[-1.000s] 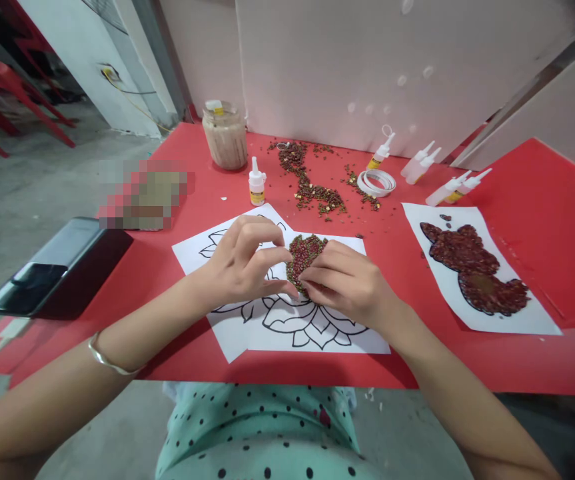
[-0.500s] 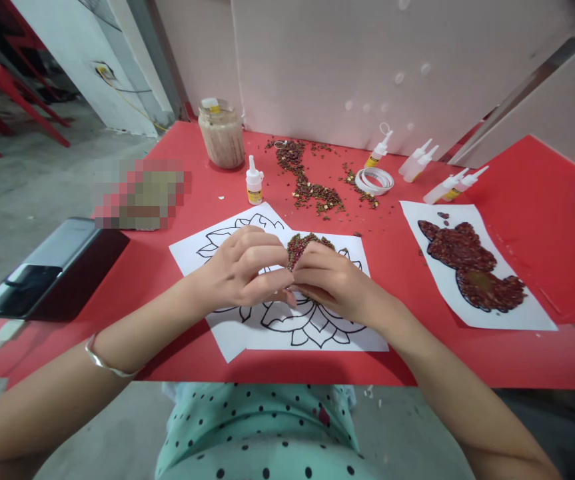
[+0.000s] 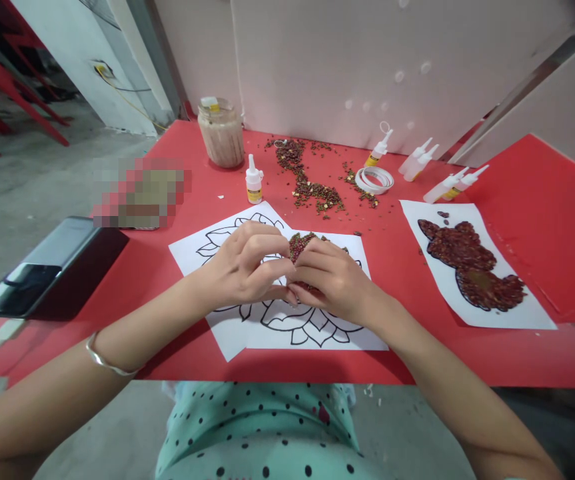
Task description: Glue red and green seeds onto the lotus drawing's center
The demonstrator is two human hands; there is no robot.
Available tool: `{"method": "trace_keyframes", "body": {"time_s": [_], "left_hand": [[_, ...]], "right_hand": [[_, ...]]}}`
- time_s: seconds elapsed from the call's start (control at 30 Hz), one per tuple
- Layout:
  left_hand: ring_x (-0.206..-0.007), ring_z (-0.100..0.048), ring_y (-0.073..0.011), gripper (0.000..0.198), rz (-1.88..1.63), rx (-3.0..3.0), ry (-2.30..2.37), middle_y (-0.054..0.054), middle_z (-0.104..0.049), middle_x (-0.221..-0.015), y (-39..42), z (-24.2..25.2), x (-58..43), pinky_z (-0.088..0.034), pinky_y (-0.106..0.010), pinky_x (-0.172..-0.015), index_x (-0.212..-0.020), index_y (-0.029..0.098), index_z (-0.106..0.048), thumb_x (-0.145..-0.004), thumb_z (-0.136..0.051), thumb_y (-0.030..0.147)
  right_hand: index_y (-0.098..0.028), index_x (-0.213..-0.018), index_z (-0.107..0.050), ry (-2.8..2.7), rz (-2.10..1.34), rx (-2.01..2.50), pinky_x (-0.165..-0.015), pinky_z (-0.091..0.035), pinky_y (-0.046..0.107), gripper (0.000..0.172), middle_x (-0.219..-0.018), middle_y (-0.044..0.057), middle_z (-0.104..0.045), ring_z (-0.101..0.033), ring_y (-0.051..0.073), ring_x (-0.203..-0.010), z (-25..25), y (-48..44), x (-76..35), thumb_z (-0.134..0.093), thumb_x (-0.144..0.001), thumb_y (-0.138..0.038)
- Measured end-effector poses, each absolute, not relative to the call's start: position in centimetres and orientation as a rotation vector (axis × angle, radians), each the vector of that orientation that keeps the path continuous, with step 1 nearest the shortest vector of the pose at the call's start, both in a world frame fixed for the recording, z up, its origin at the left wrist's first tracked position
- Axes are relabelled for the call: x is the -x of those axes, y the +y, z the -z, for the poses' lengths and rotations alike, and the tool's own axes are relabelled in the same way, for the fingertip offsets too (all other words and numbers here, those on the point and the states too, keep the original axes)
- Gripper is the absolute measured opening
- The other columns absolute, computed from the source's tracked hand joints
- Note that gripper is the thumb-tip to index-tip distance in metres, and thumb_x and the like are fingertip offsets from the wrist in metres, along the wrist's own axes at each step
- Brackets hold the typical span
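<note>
A white sheet with a black lotus outline [image 3: 317, 330] lies on the red table [image 3: 207, 360], over a second outlined sheet [image 3: 202, 250]. A patch of dark red and green grains [image 3: 301, 243] fills the flower's top petal. My left hand [image 3: 244, 267] and my right hand [image 3: 332, 277] meet over that patch, fingers curled and fingertips pressed together on the grains. What the fingertips pinch is too small to make out. A silver bangle [image 3: 102, 360] sits on my left wrist.
Loose grains [image 3: 312, 190] lie scattered behind the sheet. Around them stand a small glue bottle [image 3: 254, 180], a jar [image 3: 221, 133], a tape ring [image 3: 376, 180] and several more glue bottles [image 3: 447, 187]. A finished grain picture [image 3: 472, 257] lies right; a phone [image 3: 52, 267] left.
Both hands have closed in over the grain patch, covering more of it, until their fingertips touch. Nothing else on the table has moved.
</note>
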State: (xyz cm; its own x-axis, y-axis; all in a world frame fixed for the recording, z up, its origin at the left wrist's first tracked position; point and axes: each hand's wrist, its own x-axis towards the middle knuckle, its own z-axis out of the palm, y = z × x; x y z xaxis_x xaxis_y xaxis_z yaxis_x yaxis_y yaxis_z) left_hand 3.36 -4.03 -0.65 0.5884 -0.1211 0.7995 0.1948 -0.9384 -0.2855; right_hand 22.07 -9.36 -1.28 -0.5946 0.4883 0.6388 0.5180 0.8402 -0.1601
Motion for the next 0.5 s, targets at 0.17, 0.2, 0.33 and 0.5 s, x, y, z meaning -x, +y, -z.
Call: {"method": "trace_keyframes", "body": {"time_s": [0.17,0.2,0.33,0.5], "left_hand": [[-0.085,-0.05,-0.0153,0.032,1.293,2.502,-0.127,-0.004,-0.043,-0.096,-4.07,0.94,-3.33,-0.05,-0.032,-0.067,-0.089,0.02,-0.046,-0.082,-0.063,0.047],[-0.086,-0.05,-0.0154,0.033,1.304,2.5,-0.131,-0.004,-0.044,-0.096,-4.06,1.01,-3.3,-0.049,-0.032,-0.068,-0.089,0.02,-0.046,-0.082,-0.063,0.047],[-0.087,-0.051,-0.0149,0.033,1.28,2.491,-0.158,-0.003,-0.046,-0.097,-3.97,1.18,-3.18,-0.049,-0.03,-0.071,-0.091,0.022,-0.045,-0.082,-0.062,0.049],[-0.087,-0.052,-0.0151,0.037,1.271,2.478,-0.148,-0.004,-0.047,-0.096,-3.85,1.17,-3.09,-0.049,-0.03,-0.071,-0.091,0.021,-0.046,-0.081,-0.062,0.052]], "right_hand": [[-0.017,-0.072,-0.062,-2.276,0.155,0.72,-0.063,-0.044,0.028,0.015,-0.065,0.003,-0.057,-0.043,0.014,-0.069,1.28,-9.27,-22.1,-0.055,-0.085,-0.019],[-0.017,-0.073,-0.062,-2.277,0.152,0.72,-0.063,-0.044,0.028,0.015,-0.066,0.003,-0.057,-0.043,0.014,-0.069,1.28,-9.27,-22.14,-0.055,-0.085,-0.019],[-0.017,-0.073,-0.062,-2.287,0.099,0.748,-0.063,-0.044,0.029,0.015,-0.067,0.003,-0.06,-0.044,0.015,-0.07,1.09,-9.39,-22.41,-0.054,-0.085,-0.019],[-0.018,-0.077,-0.065,-2.286,-0.046,0.813,-0.066,-0.044,0.031,0.015,-0.07,0.003,-0.063,-0.046,0.016,-0.072,0.55,-9.57,-22.8,-0.053,-0.087,-0.019]]}}
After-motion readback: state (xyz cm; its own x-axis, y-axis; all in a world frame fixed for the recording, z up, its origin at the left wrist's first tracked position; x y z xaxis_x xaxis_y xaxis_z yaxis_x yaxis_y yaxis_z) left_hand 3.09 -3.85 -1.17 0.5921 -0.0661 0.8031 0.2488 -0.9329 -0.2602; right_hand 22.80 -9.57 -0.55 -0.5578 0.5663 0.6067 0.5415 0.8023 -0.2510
